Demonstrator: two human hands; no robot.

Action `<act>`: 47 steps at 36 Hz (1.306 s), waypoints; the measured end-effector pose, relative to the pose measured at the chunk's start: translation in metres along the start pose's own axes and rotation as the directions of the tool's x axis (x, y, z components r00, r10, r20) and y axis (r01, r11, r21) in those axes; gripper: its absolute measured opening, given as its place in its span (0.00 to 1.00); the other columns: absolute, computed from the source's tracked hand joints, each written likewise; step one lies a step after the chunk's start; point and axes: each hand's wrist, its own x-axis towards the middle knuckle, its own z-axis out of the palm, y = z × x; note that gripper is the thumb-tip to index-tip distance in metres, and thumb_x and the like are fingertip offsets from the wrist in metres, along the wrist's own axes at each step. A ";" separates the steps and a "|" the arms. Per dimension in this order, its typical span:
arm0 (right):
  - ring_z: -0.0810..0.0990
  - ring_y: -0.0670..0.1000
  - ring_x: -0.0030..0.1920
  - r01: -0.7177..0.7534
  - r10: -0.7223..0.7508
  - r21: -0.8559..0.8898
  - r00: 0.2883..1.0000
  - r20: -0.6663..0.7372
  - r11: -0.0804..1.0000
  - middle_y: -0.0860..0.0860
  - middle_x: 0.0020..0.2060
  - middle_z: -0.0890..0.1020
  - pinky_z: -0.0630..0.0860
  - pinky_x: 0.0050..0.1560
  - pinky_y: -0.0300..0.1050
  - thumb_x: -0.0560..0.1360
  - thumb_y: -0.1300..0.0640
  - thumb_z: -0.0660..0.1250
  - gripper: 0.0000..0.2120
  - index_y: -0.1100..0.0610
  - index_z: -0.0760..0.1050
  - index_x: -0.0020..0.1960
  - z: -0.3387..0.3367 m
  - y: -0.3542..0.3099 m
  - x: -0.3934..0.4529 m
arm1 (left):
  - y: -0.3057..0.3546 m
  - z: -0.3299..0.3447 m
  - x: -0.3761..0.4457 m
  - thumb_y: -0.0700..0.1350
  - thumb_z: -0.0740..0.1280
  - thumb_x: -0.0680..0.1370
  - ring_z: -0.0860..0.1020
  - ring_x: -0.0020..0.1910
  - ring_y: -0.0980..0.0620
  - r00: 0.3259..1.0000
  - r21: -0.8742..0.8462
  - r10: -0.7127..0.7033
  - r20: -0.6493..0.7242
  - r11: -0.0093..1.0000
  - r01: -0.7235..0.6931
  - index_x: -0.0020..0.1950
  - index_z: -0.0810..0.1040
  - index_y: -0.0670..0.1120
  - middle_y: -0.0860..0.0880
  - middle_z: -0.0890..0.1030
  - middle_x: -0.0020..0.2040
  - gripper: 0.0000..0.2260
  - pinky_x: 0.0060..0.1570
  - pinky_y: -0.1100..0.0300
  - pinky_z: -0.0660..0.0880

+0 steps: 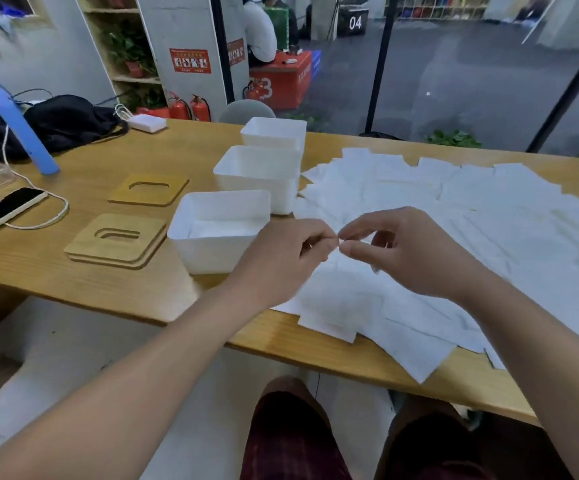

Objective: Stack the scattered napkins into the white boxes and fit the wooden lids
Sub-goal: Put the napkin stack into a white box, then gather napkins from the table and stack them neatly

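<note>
While both hands (283, 258) (409, 251) pinch one napkin (341, 241), the nearest box (212, 233) sits left.

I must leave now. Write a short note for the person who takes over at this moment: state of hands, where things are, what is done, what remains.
Left hand and right hand: both pinch the same small bit of napkin between fingertips, above the scattered napkins.
Three white boxes stand in a row left of the napkins. The nearest box has some white napkins inside; what the other two hold cannot be seen.
Wooden lids lie stacked on the table left of the boxes, one lid apart.
Done: filling started. Left: most napkins, all lids.
</note>
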 end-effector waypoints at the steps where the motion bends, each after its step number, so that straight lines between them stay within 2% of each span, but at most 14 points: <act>1: 0.83 0.47 0.36 -0.018 0.018 0.012 1.000 -0.010 1.000 0.36 0.48 0.87 0.80 0.38 0.41 0.80 0.43 0.74 0.06 0.41 0.86 0.54 0.000 0.010 -0.012 | 0.004 0.014 -0.001 0.53 0.67 0.86 0.80 0.45 0.57 1.000 -0.005 -0.004 0.019 1.000 0.004 0.53 0.85 0.59 0.60 0.84 0.44 0.07 0.41 0.62 0.75; 4: 0.83 0.46 0.40 -0.073 0.074 0.007 0.997 -0.037 0.997 0.35 0.49 0.87 0.79 0.41 0.40 0.79 0.43 0.75 0.06 0.39 0.86 0.55 -0.001 0.040 -0.043 | 0.013 0.052 -0.003 0.53 0.67 0.86 0.80 0.45 0.57 0.999 -0.034 -0.011 0.051 0.999 0.012 0.52 0.85 0.59 0.60 0.83 0.43 0.08 0.41 0.62 0.74; 7: 0.83 0.44 0.44 -0.113 0.111 -0.024 0.990 -0.082 0.993 0.32 0.49 0.86 0.76 0.42 0.36 0.79 0.43 0.75 0.07 0.39 0.85 0.57 -0.004 0.068 -0.069 | 0.022 0.081 -0.006 0.52 0.67 0.87 0.80 0.49 0.59 0.996 -0.047 0.004 0.084 0.999 0.000 0.55 0.85 0.58 0.62 0.84 0.47 0.07 0.49 0.63 0.75; 10: 0.81 0.38 0.42 -0.124 0.119 -0.035 0.983 -0.139 0.992 0.25 0.45 0.82 0.72 0.42 0.29 0.80 0.49 0.76 0.06 0.41 0.85 0.56 -0.010 0.090 -0.091 | 0.026 0.102 -0.008 0.52 0.66 0.87 0.78 0.54 0.60 0.997 0.016 0.027 0.075 0.999 -0.028 0.59 0.85 0.58 0.62 0.83 0.52 0.07 0.55 0.62 0.76; 12: 0.80 0.38 0.40 -0.135 0.125 -0.046 0.976 -0.176 0.990 0.23 0.44 0.80 0.72 0.42 0.27 0.80 0.52 0.76 0.07 0.43 0.86 0.57 -0.015 0.104 -0.101 | 0.027 0.113 -0.009 0.52 0.67 0.86 0.77 0.56 0.60 0.998 0.037 0.036 0.047 0.999 -0.037 0.61 0.84 0.58 0.62 0.81 0.54 0.07 0.56 0.63 0.74; 17: 0.82 0.47 0.41 -0.130 0.113 -0.055 0.964 -0.240 0.990 0.36 0.47 0.85 0.73 0.41 0.33 0.79 0.56 0.77 0.09 0.45 0.85 0.57 -0.022 0.130 -0.108 | 0.031 0.128 -0.003 0.54 0.72 0.83 0.71 0.63 0.60 0.997 0.185 0.079 0.007 0.980 -0.079 0.65 0.82 0.57 0.60 0.78 0.62 0.11 0.59 0.64 0.70; 19: 0.82 0.48 0.41 -0.125 0.115 -0.027 0.966 -0.230 0.992 0.37 0.47 0.85 0.74 0.42 0.34 0.79 0.55 0.77 0.08 0.44 0.85 0.56 -0.025 0.136 -0.106 | 0.032 0.129 0.002 0.54 0.72 0.83 0.71 0.64 0.58 0.996 0.233 0.093 0.003 0.968 -0.091 0.67 0.82 0.56 0.59 0.79 0.62 0.13 0.59 0.62 0.70; 23: 0.82 0.48 0.41 -0.099 0.095 -0.013 0.975 -0.199 0.995 0.38 0.48 0.86 0.78 0.42 0.41 0.80 0.53 0.76 0.06 0.45 0.85 0.56 -0.030 0.143 -0.098 | 0.030 0.130 0.011 0.52 0.70 0.85 0.75 0.60 0.54 0.991 0.305 0.133 0.029 0.943 -0.136 0.62 0.85 0.52 0.57 0.84 0.57 0.09 0.59 0.53 0.76; 27: 0.81 0.48 0.39 -0.077 0.075 -0.008 0.985 -0.158 0.997 0.38 0.47 0.85 0.79 0.42 0.43 0.80 0.52 0.76 0.05 0.44 0.86 0.55 -0.036 0.147 -0.087 | 0.029 0.129 0.016 0.48 0.66 0.87 0.77 0.54 0.55 0.989 0.370 0.141 0.052 0.917 -0.150 0.59 0.86 0.52 0.56 0.84 0.52 0.08 0.55 0.52 0.78; 31: 0.82 0.47 0.42 -0.034 0.029 -0.038 0.992 -0.119 0.999 0.38 0.47 0.86 0.76 0.40 0.36 0.80 0.50 0.76 0.04 0.43 0.85 0.54 -0.044 0.148 -0.075 | 0.031 0.125 0.011 0.48 0.67 0.86 0.77 0.57 0.56 0.990 0.341 0.117 0.082 0.930 -0.138 0.65 0.84 0.51 0.56 0.83 0.58 0.10 0.57 0.60 0.75; 36: 0.81 0.45 0.43 0.001 -0.006 -0.059 0.998 -0.070 0.998 0.35 0.47 0.86 0.73 0.41 0.32 0.80 0.51 0.76 0.03 0.44 0.86 0.53 -0.050 0.146 -0.053 | 0.030 0.124 0.008 0.47 0.68 0.84 0.78 0.57 0.53 0.997 0.352 0.055 0.057 0.933 -0.072 0.64 0.84 0.50 0.54 0.83 0.57 0.10 0.59 0.56 0.77; 39: 0.80 0.43 0.39 0.021 -0.022 -0.010 0.995 -0.099 1.000 0.33 0.43 0.85 0.71 0.40 0.30 0.81 0.53 0.75 0.03 0.47 0.87 0.52 -0.048 0.147 -0.048 | 0.032 0.124 0.010 0.45 0.67 0.84 0.79 0.55 0.55 0.999 0.379 0.040 0.027 0.924 -0.047 0.66 0.84 0.50 0.54 0.84 0.58 0.12 0.55 0.61 0.72; 42: 0.76 0.41 0.34 0.014 -0.010 0.034 0.993 -0.114 0.999 0.32 0.36 0.82 0.70 0.36 0.31 0.82 0.56 0.74 0.04 0.49 0.87 0.50 -0.045 0.153 -0.051 | 0.034 0.124 0.012 0.43 0.67 0.84 0.77 0.51 0.60 1.000 0.347 0.007 -0.019 0.938 0.000 0.67 0.84 0.51 0.56 0.85 0.58 0.12 0.53 0.70 0.69; 47: 0.80 0.40 0.40 0.049 -0.047 0.013 0.993 -0.111 0.999 0.30 0.39 0.82 0.72 0.41 0.30 0.81 0.56 0.75 0.03 0.50 0.87 0.50 -0.048 0.156 -0.059 | 0.035 0.118 0.009 0.39 0.68 0.84 0.77 0.57 0.64 0.999 0.280 -0.038 -0.001 0.959 0.037 0.69 0.84 0.54 0.60 0.84 0.62 0.16 0.56 0.78 0.68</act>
